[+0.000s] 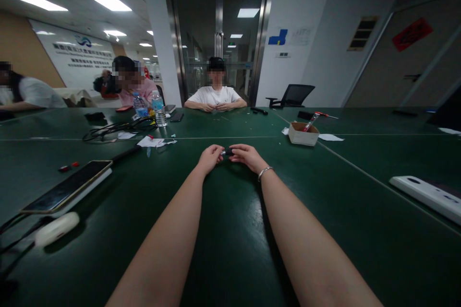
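Observation:
Over the green table (pixel 230 230), both my hands meet at a small black object with a silvery end (pixel 227 152). It is too small to tell its kind. My left hand (pixel 211 158) pinches the silvery end between thumb and fingers. From the other side, the fingers of my right hand (pixel 248 156) close on the black end. A silver bracelet (pixel 265 172) circles my right wrist. The object lies roughly level, just above the tabletop, and the fingertips cover part of it.
On the left lie a phone (pixel 72 184), a white rounded device (pixel 57 229), cables (pixel 118 127) and paper scraps (pixel 150 141), with water bottles (pixel 158 109) behind. A small box (pixel 303 134) and a white power strip (pixel 427 196) are on the right. Across sits a person (pixel 216 96).

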Demonstrator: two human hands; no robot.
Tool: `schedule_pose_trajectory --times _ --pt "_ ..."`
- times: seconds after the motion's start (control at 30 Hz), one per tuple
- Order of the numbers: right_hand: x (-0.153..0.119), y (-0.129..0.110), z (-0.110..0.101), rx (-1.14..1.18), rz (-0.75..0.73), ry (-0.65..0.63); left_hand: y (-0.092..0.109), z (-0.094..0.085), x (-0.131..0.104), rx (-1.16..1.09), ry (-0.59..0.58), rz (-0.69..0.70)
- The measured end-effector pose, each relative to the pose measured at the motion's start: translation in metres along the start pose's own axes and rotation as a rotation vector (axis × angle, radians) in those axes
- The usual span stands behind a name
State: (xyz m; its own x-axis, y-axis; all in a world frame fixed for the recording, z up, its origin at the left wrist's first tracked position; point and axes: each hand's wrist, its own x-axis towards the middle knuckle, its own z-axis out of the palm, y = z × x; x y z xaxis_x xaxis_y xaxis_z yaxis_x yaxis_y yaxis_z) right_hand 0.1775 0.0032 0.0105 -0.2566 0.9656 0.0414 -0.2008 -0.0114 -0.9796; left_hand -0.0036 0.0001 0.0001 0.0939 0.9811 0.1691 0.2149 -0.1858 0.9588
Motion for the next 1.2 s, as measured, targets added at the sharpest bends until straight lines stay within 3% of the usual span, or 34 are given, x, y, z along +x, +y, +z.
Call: schedule_pose_trajectory --times 0.4,1.2 --pt "-0.0013 -0.0011 0.0010 0.008 0.009 0.005 0.0000 0.0017 0.0009 -0.018 0.056 0.009" --pt "-0.0021 -0.0016 0.0014 0.005 0.002 0.000 0.0032 0.0009 -0.0005 -0.030 0.004 -0.005"
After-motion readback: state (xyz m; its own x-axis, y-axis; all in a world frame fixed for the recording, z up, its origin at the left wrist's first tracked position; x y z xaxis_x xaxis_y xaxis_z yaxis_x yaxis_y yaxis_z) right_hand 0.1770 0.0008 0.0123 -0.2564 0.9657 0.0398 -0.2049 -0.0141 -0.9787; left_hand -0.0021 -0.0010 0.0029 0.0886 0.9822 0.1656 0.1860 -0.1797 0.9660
